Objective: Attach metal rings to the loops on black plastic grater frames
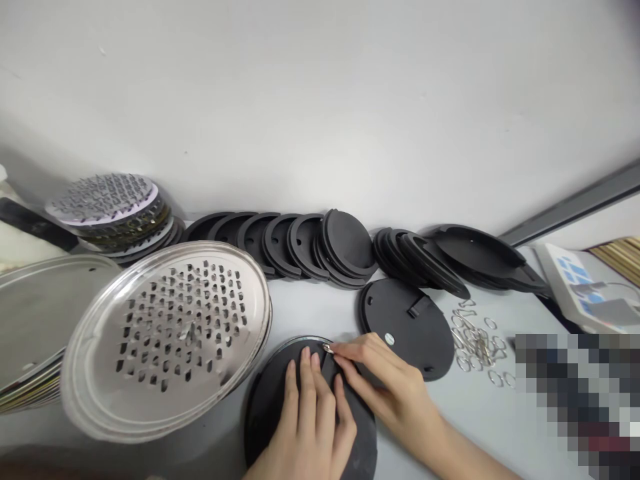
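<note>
In the head view, my left hand (313, 420) lies with its fingers stretched out on a round black disc (260, 407) at the front of the table, pressing on its top. Thumb and forefinger of my right hand (395, 380) pinch a small metal clip (327, 348) at the disc's far edge, near a dark raised strip. The clip's exact shape is partly hidden by the fingertips. Just beyond my right hand lies another black disc (430, 333) with a small latch and slots. A pile of metal rings and clips (477, 343) sits to its right.
A large metal plate with raised grating teeth (185, 333) tops a stack at left. Spiky discs (105, 197) are piled behind it. Black discs (350, 240) lean in a row along the wall. At right are a white box (570, 287) and a pixelated area.
</note>
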The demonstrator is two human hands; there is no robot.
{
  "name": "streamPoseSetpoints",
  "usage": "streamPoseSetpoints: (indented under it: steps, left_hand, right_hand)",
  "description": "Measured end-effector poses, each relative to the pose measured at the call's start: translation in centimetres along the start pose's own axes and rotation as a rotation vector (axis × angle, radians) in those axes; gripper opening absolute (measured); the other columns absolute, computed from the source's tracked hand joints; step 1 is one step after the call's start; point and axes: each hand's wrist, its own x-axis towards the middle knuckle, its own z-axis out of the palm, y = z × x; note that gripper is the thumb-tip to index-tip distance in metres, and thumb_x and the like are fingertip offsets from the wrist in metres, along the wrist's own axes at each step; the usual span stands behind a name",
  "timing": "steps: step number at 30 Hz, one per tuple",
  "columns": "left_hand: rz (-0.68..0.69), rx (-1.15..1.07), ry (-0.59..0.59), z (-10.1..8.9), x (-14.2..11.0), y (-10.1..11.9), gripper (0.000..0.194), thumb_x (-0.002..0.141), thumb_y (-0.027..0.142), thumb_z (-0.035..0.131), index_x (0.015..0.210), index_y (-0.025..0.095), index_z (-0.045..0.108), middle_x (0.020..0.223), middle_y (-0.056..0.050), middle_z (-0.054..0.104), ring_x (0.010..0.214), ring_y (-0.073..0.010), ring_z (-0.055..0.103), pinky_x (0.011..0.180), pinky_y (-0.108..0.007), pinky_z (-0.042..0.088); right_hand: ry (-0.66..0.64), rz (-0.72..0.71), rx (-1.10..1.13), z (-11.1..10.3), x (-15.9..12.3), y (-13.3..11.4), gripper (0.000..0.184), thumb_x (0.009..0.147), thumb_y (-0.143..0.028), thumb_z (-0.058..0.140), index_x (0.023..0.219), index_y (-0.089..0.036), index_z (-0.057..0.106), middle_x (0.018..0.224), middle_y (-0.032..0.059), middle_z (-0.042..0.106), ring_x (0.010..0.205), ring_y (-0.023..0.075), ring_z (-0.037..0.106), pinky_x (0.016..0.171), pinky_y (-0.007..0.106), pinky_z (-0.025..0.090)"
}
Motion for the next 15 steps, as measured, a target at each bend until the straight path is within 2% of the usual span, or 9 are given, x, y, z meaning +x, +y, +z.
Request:
streamPoseSetpoints:
  steps: [9, 15]
  left_hand:
    - [0.009, 0.003, -0.008, -0.09, -0.06, -0.07, 0.027, 0.092, 0.027, 0.041, 0.107, 0.008, 0.054, 0.101, -0.018, 0.072, 0.102, -0.0360, 0.066, 0.092, -0.056, 0.044]
    - [-0.003, 0.002, -0.003, -0.07, -0.04, 0.00, 0.026, 0.092, 0.027, 0.043, 0.107, 0.008, 0.054, 0.100, -0.019, 0.072, 0.102, -0.0366, 0.066, 0.091, -0.055, 0.044]
  right_hand:
    - [0.014, -0.030, -0.001, -0.07, 0.00, 0.06, 0.025, 0.091, -0.007, 0.053, 0.111, -0.020, 0.058, 0.091, 0.0063, 0.062, 0.085, 0.0195, 0.057, 0.076, 0.034, 0.050]
    - [0.018, -0.041, 0.009, 0.16, -0.21, 0.16, 0.031, 0.089, -0.004, 0.055, 0.117, -0.018, 0.057, 0.094, 0.0070, 0.061, 0.087, 0.0189, 0.056, 0.078, 0.034, 0.049]
